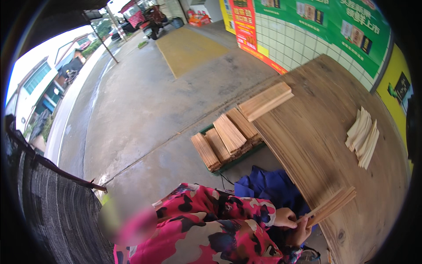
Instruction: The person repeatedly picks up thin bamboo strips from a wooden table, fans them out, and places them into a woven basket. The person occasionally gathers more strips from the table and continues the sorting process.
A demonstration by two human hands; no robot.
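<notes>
My left hand is curled at the lower end of a small bundle of thin wooden slats, and my right hand grips the same bundle just below it. The slats slant up to the right over the edge of a plywood table. Pale, thin strips lie in a loose pile on the table's right part. A stack of planks rests at its far left corner. Beside the table, a green crate holds several bundles of slats. Blue cloth hangs below the edge, near my hands.
Dark mesh on a rail borders the lower left. The concrete floor runs back to a yellow mat and a parked scooter. A tiled wall with posters stands behind the table.
</notes>
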